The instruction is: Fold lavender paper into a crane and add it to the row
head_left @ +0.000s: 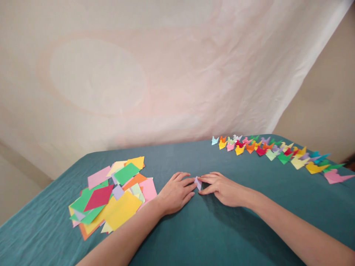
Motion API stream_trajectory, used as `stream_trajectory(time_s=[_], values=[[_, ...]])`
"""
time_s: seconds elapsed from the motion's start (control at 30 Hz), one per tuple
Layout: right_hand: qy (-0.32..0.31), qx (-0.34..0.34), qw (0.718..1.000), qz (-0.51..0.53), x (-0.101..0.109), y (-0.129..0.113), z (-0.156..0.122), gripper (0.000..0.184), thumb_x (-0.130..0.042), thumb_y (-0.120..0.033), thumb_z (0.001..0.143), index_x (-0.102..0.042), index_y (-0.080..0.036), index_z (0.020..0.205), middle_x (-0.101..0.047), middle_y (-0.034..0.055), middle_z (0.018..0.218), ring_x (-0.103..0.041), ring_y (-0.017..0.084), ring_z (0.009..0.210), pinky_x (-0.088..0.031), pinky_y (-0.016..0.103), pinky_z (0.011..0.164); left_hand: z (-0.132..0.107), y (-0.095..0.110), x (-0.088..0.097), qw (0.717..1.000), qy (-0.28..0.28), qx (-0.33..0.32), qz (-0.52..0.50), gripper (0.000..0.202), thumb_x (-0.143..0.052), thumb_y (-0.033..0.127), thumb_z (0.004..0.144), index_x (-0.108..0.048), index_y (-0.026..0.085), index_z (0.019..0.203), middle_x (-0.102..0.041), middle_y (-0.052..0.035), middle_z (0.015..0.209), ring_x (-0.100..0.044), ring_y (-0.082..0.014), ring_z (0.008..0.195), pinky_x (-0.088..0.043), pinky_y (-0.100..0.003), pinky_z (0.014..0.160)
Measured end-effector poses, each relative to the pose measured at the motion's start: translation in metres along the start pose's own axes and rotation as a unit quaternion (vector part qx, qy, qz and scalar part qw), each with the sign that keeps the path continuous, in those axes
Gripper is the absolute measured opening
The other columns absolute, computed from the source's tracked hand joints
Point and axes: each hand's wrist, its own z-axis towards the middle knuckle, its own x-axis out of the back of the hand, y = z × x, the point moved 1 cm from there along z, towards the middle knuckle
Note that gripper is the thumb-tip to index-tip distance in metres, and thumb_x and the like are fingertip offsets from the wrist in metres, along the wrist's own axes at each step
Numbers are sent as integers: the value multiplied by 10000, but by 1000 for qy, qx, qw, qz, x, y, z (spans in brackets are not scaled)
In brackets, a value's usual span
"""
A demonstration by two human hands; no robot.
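**An Indoor Papercraft Station**

Loose coloured sheets (123, 208), a lilac paper piece (198, 183) and rows of folded paper birds (260, 151) mark the teal, cloth-covered counter (177, 236) as a craft workplace. A pale, creased hanging (194, 74) behind it and a plain beige wall (327, 85) at right indicate an interior; whether home or studio cannot be determined.

The person's left hand (177, 193) and right hand (223, 189) touch a small folded lilac paper (198, 183); multicoloured folded-paper birds (285, 158) stand by the far right corner of the teal cloth-covered table (172, 155), coloured paper sheets (120, 210) near its left edge.
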Motion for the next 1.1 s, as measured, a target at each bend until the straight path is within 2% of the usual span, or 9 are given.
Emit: stream_trajectory(time_s=[0.23, 0.4, 0.57, 0.73, 0.93, 1.1], values=[[15, -8, 1000, 23, -4, 9, 2, 493, -411, -20, 769, -657, -327, 1066, -514, 40, 1301, -492, 212, 1175, -311, 460, 1008, 3, -1, -3, 1000, 14, -13, -9, 304, -372, 278, 927, -555, 194, 1154, -588, -43, 1168, -402, -224, 1199, -270, -404, 1038], [107, -28, 987, 117, -9, 21, 3, 419, -453, -50, 779, -662, -284, 1058, -655, 23, 1108, -590, 184, 1042, -401, 384, 956, 3, -2, -2, 1000, 15, -13, -10, 307, -367, 266, 927, -547, 202, 1169, -598, -32, 1167, -419, -208, 1190, -284, -399, 1032], [177, -71, 965, 178, -16, 24, 7, 337, -552, -128, 769, -646, -222, 1079, -678, 45, 1026, -622, 183, 932, -472, 324, 861, 3, -3, -1, 1000, 7, -17, -23, 313, -367, 239, 921, -533, 191, 1181, -589, -46, 1178, -442, -207, 1161, -318, -385, 1012], [181, -66, 965, 180, -18, 23, 9, 314, -572, -137, 761, -654, -213, 1055, -675, 51, 977, -619, 179, 886, -477, 314, 828, 5, -5, -1, 999, 7, -21, -37, 316, -357, 217, 919, -521, 189, 1187, -589, -58, 1162, -480, -194, 1108, -349, -360, 986], [179, -65, 969, 159, -19, 24, 10, 345, -618, -179, 750, -638, -217, 1093, -643, 60, 1008, -590, 189, 932, -453, 325, 857, 5, -1, -2, 1000, 9, -17, -20, 289, -392, 248, 912, -538, 172, 1150, -593, -75, 1125, -499, -210, 1070, -359, -377, 965], [132, -68, 976, 160, -11, 29, 14, 271, -638, -249, 759, -672, -231, 1028, -625, 52, 987, -586, 186, 904, -453, 314, 833, 11, -4, 0, 1000, 5, -30, -6, 265, -398, 241, 914, -576, 177, 1099, -630, -62, 1042, -545, -187, 1003, -361, -360, 959]])
